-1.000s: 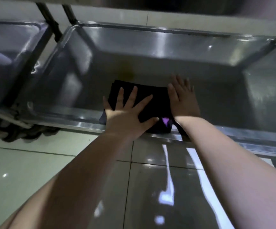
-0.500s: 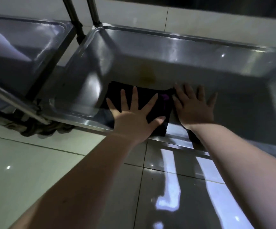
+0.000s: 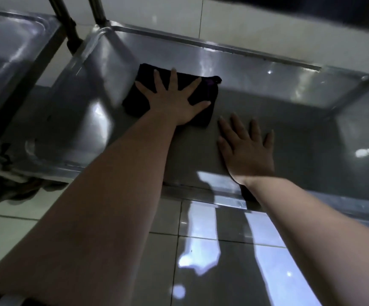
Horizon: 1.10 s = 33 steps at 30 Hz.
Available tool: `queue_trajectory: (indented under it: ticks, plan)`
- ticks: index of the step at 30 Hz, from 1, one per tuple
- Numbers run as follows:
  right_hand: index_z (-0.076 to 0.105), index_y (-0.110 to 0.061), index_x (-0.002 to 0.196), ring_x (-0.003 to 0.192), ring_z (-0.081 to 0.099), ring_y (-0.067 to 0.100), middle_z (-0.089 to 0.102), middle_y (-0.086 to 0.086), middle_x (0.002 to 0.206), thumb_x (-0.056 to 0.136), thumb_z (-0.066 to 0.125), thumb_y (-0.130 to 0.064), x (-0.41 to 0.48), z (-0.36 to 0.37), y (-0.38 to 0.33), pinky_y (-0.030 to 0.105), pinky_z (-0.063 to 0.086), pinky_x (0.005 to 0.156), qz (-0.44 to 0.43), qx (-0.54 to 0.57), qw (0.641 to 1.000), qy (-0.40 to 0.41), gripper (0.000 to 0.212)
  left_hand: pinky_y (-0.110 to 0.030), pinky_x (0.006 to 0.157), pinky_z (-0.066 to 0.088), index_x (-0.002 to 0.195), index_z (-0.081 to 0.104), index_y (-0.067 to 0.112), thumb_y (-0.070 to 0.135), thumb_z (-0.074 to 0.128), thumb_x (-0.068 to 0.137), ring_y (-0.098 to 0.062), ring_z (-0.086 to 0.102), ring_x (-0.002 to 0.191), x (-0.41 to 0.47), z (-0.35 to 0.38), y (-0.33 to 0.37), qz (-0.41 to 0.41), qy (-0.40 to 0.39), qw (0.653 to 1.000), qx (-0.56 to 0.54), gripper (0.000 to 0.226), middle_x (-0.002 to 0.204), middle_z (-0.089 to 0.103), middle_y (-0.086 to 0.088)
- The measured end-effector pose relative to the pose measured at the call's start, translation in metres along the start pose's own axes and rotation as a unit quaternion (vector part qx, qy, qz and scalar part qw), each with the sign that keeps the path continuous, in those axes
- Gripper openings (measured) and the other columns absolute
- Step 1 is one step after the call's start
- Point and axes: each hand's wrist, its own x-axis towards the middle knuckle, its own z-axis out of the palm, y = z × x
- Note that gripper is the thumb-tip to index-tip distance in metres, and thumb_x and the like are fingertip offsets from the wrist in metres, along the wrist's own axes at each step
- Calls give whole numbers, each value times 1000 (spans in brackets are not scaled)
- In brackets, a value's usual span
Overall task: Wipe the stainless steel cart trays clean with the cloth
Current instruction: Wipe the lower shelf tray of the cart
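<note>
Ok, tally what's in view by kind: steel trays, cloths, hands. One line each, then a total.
Steel trays: 2, the near tray and the left tray
Cloths: 1, the dark cloth in the near tray
Hands: 2, the left hand flat on the cloth, the right hand flat on the tray floor
Total: 5
</note>
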Motion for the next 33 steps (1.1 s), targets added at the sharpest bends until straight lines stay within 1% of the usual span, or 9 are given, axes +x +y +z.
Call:
queue_trajectory:
  ticks: [4,9,13,15,17,23,27,30,33]
  plan:
    - [1,-55,149,151,-4,27,-1,-20,162,98,17,-59,-2,-2,1,61,-5,116,4,11,1000,-2,54,-77,102,-11,145,-9,61,91,11,76,-41,-17,147,-40,6,-5,22,-1,1000,8,78,164,-15,-2]
    - [1,-55,149,151,-5,27,-1,-19,163,98,20,-58,-7,-3,-1,60,-5,116,3,10,1000,-9,54,-73,103,-12,135,-25,66,91,-9,68,-38,-15,148,-147,33,-36,44,34,998,20,73,163,-17,1]
    - [16,-49,150,151,-1,27,8,-18,162,100,27,-52,3,-6,-21,65,-7,112,32,82,996,18,51,-73,103,-11,133,-28,66,90,-9,69,-37,-17,147,-167,35,-40,23,46,998,23,71,163,-19,1]
    - [18,-42,153,151,0,24,10,-14,163,103,29,-43,15,-8,-41,59,-4,116,2,138,990,40,51,-73,104,-10,133,-28,66,89,-8,69,-36,-18,147,-167,33,-37,18,45,999,24,72,163,-20,1]
    - [16,-40,154,151,1,22,10,-12,163,105,26,-42,22,-7,-55,52,0,120,-29,122,991,36,50,-73,106,-9,135,-24,66,90,-5,69,-34,-17,148,-170,34,-39,14,55,998,16,72,163,-18,1]
    - [8,-53,150,150,1,30,9,-16,163,93,13,-67,20,0,-52,54,-3,118,-60,50,997,17,59,-71,107,-7,128,-26,74,98,-4,59,-27,-19,149,-178,19,-115,-63,21,998,15,76,162,-22,10]
    - [0,-59,147,149,-5,36,0,-14,164,83,11,-81,24,-1,-56,65,-7,113,-48,-12,999,-22,68,-76,104,-2,126,-29,73,97,-10,57,-32,-15,149,-179,14,-138,-92,22,995,31,75,162,-22,8]
    - [11,-52,149,148,-7,40,1,-13,164,91,20,-73,27,-6,-83,70,-8,109,-45,32,998,2,62,-77,103,-4,127,-29,71,95,-9,59,-34,-18,148,-179,14,-132,-80,11,996,26,75,161,-23,6]
    - [16,-41,153,149,-6,37,5,-8,164,99,24,-57,24,-3,-120,62,-3,115,-97,29,994,46,57,-75,104,-5,130,-28,70,94,-6,63,-33,-19,148,-181,15,-133,-76,18,997,22,75,161,-24,6]
